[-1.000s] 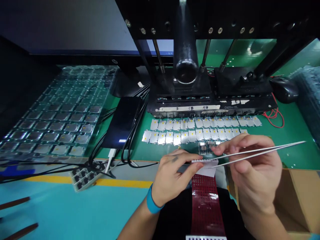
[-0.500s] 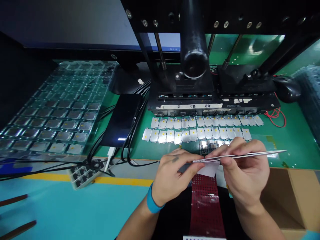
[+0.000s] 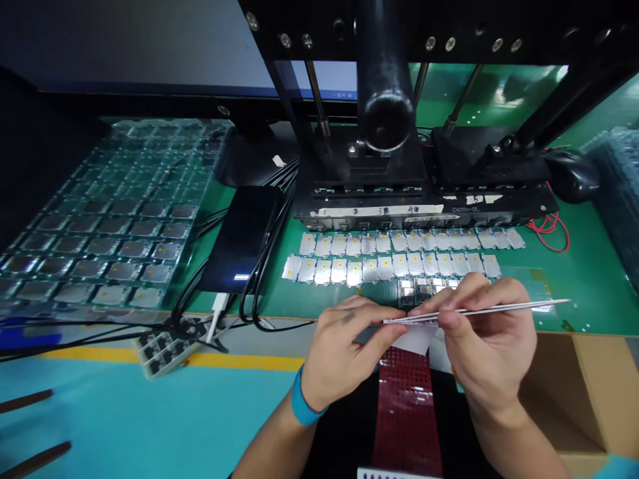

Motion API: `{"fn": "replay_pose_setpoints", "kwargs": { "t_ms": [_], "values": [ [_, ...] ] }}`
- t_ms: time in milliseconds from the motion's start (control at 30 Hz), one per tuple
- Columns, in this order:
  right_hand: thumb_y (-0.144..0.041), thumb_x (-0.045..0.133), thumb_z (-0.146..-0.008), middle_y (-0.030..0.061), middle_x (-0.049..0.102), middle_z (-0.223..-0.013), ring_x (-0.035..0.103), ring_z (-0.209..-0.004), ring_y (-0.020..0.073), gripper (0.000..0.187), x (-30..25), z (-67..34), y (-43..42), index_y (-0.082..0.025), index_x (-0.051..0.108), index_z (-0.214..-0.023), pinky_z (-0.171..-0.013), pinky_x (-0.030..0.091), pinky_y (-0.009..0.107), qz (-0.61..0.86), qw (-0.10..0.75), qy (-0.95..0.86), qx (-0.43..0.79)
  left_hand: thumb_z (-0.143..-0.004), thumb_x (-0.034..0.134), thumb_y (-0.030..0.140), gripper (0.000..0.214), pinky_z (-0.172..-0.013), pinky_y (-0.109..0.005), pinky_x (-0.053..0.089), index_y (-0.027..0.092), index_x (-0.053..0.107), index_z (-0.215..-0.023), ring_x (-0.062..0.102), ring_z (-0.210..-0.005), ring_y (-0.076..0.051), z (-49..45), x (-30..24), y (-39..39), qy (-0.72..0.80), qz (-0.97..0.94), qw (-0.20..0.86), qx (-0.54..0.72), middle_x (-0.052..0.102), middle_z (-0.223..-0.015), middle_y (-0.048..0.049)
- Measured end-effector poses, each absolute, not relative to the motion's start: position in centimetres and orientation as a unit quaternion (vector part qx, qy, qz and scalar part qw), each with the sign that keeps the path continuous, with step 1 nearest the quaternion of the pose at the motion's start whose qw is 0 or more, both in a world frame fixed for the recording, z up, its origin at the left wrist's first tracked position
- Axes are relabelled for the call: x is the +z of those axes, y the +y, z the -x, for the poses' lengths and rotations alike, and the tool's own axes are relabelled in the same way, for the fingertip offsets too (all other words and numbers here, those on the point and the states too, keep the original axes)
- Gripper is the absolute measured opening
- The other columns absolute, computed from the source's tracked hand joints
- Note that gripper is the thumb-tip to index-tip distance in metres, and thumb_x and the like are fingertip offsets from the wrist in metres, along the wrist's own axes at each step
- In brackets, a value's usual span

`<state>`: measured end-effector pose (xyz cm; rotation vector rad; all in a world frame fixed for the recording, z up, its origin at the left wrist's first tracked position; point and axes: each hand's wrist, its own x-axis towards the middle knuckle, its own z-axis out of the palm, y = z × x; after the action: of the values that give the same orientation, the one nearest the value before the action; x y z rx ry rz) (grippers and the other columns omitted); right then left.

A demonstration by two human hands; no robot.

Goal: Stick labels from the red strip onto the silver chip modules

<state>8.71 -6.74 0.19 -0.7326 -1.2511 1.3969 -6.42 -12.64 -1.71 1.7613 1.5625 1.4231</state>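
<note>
1. Noted beyond both hands: flat green bench mat (image 3: 599, 286), with near edge level with the right knuckles.
2. Observed far beyond the left hand: wide black-framed monitor (image 3: 150, 53) with grey screen.
3. Recorded straight beyond both hands: black metal fixture (image 3: 369, 176) with upright rods and white tape hand-marked in numerals.
4. Found well left of the left hand: clear plastic tray (image 3: 142, 166) with rows of compartments, nearer ones filled with squarish silver boards.
5. Seen right of the right hand and its wrist: open brown cardboard box (image 3: 599, 382).
6. Found left hand (image 3: 344, 352) nearly closed, with thumb and forefinger pinched on a thin white paper-like flap (image 3: 412, 340).
7. Found right hand (image 3: 489, 339) partly curled, gripping slender white tweezers (image 3: 532, 306) between thumb and fingers.
8. Observed hanging below and between both hands: glossy dark red dot-patterned strip (image 3: 407, 406), directly under the flap; unable to tell whether joined.
9. Noted beyond and left of the left hand: black rectangular phone-like device (image 3: 242, 239) with white cable.
10. Recorded beyond both hands: two rows of small flat silver boards (image 3: 337, 269) with yellow marks; just beyond the right fingers, short row of dark boards (image 3: 423, 291).
11. Located tweezers pointing leftward at the flap's upper edge, between the hands, arms almost together; unable to confirm contact.
</note>
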Motion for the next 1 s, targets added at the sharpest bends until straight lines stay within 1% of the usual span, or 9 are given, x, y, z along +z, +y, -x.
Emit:
{"fn": "replay_pose_setpoints", "kwargs": {
  "t_ms": [167,267,333,367,467,567,700,833,1000],
  "values": [
    [-0.019,0.071,-0.090,-0.0029,0.056,-0.078,0.072,-0.070,0.0162,0.018,0.2,-8.6,-6.9,-0.029,0.056,-0.091,-0.062,0.065,0.034,0.294,0.535,-0.532,0.587,-0.096,0.065,0.029,0.009,-0.059,-0.023,0.054,0.022,0.070,-0.093,0.069,-0.067,-0.010,6.5,-1.9,-12.8,0.558,-0.628,0.199,0.504,0.075,-0.077,0.0027],
    [-0.017,0.070,-0.090,-0.0027,0.055,-0.080,0.072,-0.070,0.0171,0.020,0.0,-9.3,-6.4,-0.028,0.054,-0.091,-0.064,0.066,0.038,0.297,0.547,-0.533,0.573,-0.096,0.064,0.026,0.007,-0.065,-0.024,0.055,0.022,0.069,-0.097,0.068,-0.073,-0.011,6.6,-2.0,-12.8,0.553,-0.631,0.207,0.504,0.076,-0.081,0.0029],
    [-0.016,0.072,-0.088,-0.0026,0.055,-0.082,0.071,-0.070,0.0170,0.022,-0.2,-10.0,-5.4,-0.027,0.053,-0.090,-0.066,0.067,0.040,0.324,0.565,-0.535,0.537,-0.096,0.064,0.027,0.008,-0.075,-0.027,0.055,0.022,0.069,-0.100,0.068,-0.083,-0.013,6.7,-2.1,-12.8,0.544,-0.648,0.210,0.491,0.078,-0.091,0.0020],
    [-0.016,0.073,-0.087,-0.0027,0.055,-0.082,0.071,-0.070,0.0165,0.024,-0.2,-10.5,-4.8,-0.026,0.052,-0.089,-0.065,0.067,0.039,0.336,0.572,-0.543,0.515,-0.097,0.063,0.028,0.009,-0.080,-0.030,0.054,0.023,0.069,-0.100,0.068,-0.090,-0.014,6.7,-2.1,-12.8,0.539,-0.664,0.204,0.476,0.078,-0.099,0.0016],
    [-0.016,0.076,-0.084,-0.0040,0.057,-0.078,0.069,-0.062,0.0134,0.025,-0.3,-11.5,-2.8,-0.025,0.053,-0.087,-0.055,0.063,0.030,0.357,0.565,-0.580,0.465,-0.100,0.059,0.034,0.014,-0.090,-0.035,0.046,0.026,0.070,-0.098,0.063,-0.107,-0.017,6.6,-2.1,-12.7,0.533,-0.725,0.159,0.406,0.075,-0.120,0.0038],
    [-0.017,0.079,-0.082,-0.0053,0.059,-0.073,0.068,-0.057,0.0118,0.026,-0.5,-11.9,-1.7,-0.024,0.054,-0.085,-0.049,0.059,0.025,0.382,0.538,-0.600,0.453,-0.102,0.052,0.038,0.022,-0.089,-0.037,0.039,0.028,0.070,-0.096,0.058,-0.114,-0.020,6.4,-2.0,-12.6,0.535,-0.770,0.096,0.334,0.071,-0.128,0.0085],
    [-0.022,0.080,-0.080,-0.0065,0.058,-0.071,0.068,-0.052,0.0122,0.027,-0.7,-11.8,-1.5,-0.024,0.053,-0.082,-0.046,0.056,0.026,0.419,0.521,-0.591,0.451,-0.103,0.049,0.039,0.026,-0.087,-0.039,0.036,0.029,0.070,-0.093,0.052,-0.123,-0.025,5.9,-2.1,-12.3,0.538,-0.799,0.040,0.266,0.067,-0.135,0.0122],
    [-0.022,0.080,-0.080,-0.0068,0.061,-0.066,0.068,-0.050,0.0139,0.028,-1.1,-11.6,-1.5,-0.025,0.052,-0.081,-0.043,0.054,0.025,0.438,0.506,-0.582,0.462,-0.103,0.047,0.036,0.027,-0.093,-0.042,0.036,0.028,0.069,-0.090,0.049,-0.131,-0.028,5.6,-2.3,-12.1,0.540,-0.807,0.013,0.239,0.065,-0.137,0.0125],
    [-0.021,0.081,-0.079,-0.0071,0.063,-0.063,0.069,-0.050,0.0135,0.029,-1.4,-11.6,-1.5,-0.025,0.052,-0.082,-0.044,0.056,0.023,0.452,0.495,-0.576,0.468,-0.104,0.046,0.035,0.027,-0.094,-0.043,0.037,0.027,0.067,-0.089,0.051,-0.132,-0.029,5.5,-2.4,-12.0,0.541,-0.805,0.010,0.242,0.067,-0.135,0.0105]
  ]
}}
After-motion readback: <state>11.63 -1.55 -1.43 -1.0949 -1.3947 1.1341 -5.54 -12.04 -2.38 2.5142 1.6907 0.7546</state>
